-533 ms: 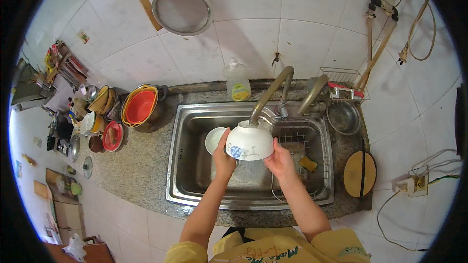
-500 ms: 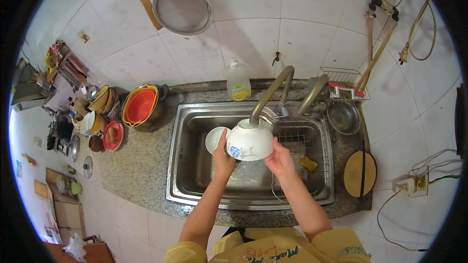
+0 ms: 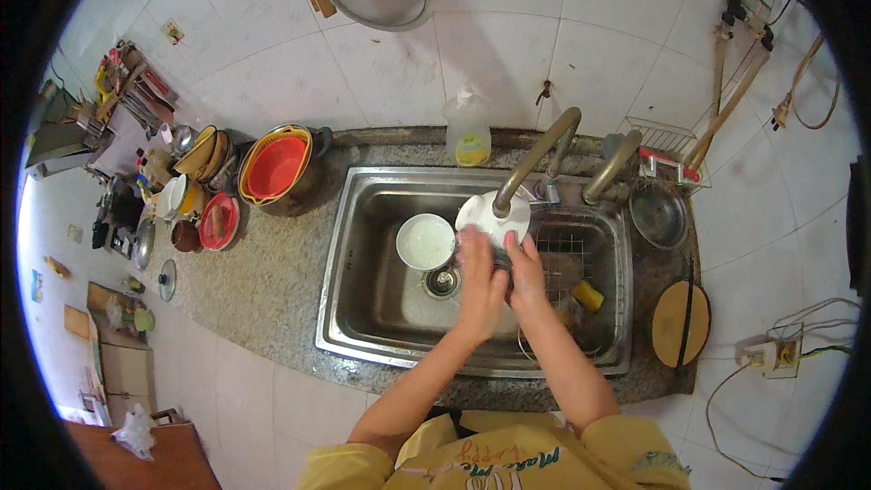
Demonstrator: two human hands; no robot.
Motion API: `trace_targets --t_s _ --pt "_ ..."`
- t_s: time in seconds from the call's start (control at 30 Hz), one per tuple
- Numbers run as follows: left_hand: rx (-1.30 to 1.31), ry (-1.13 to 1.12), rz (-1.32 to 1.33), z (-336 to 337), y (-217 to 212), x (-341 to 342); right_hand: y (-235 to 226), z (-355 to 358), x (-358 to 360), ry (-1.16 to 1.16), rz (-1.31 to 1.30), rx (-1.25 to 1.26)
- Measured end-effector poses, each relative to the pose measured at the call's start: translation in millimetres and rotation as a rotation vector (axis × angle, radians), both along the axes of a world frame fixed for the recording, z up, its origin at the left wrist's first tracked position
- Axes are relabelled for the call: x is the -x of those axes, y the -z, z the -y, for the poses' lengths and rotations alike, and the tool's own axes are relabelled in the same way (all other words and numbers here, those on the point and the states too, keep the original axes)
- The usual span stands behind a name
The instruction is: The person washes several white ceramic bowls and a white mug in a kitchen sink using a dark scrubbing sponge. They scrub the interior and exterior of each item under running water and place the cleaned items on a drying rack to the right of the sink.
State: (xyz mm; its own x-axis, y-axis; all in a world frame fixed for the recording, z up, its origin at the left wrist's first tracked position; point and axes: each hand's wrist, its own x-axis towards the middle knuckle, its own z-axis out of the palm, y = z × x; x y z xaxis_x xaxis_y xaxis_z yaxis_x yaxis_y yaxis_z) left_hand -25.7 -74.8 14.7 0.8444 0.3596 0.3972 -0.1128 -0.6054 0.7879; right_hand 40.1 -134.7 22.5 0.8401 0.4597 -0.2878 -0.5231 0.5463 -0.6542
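Under the mouth of the curved tap [image 3: 543,156] I have a white bowl [image 3: 477,214], tilted above the sink basin. My right hand [image 3: 528,279] grips its near right side with the thumb up along the wall. My left hand [image 3: 481,289] is at the near left side of the bowl, its fingers smeared by motion, so their grip does not show clearly. Both hands cover the lower part of the bowl. A second white bowl [image 3: 425,241] rests in the steel sink [image 3: 332,308], just left of my left hand and behind the drain [image 3: 441,283].
A wire rack [image 3: 572,240] fills the sink's right side, with a yellow sponge [image 3: 588,296] on it. Behind the sink stands a clear soap bottle [image 3: 470,138]. A metal bowl [image 3: 658,215] and round wooden board [image 3: 680,324] lie right. Red and yellow basins [image 3: 278,168] stand left.
The bowl has turned in my hands, and its blue flower pattern no longer shows. My left hand has shifted right, closer to my right hand. The whole view has moved slightly.
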Motion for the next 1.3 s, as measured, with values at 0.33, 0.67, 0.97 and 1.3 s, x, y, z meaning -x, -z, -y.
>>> trace_targets --t_s 0.33,0.67,0.97,1.3 --pt "0.338 0.011 -0.086 -59 3 -49 5 24 4 0.193 0.449 0.522" --pt "0.287 0.128 -0.038 -49 3 -48 -11 41 -15 0.104 0.592 0.712" --pt "-0.008 0.204 -0.011 -32 -38 -43 -3 40 -23 0.073 0.543 0.606" --pt "1.776 0.159 -0.243 4 11 -14 -13 35 -23 0.31 0.061 0.128"
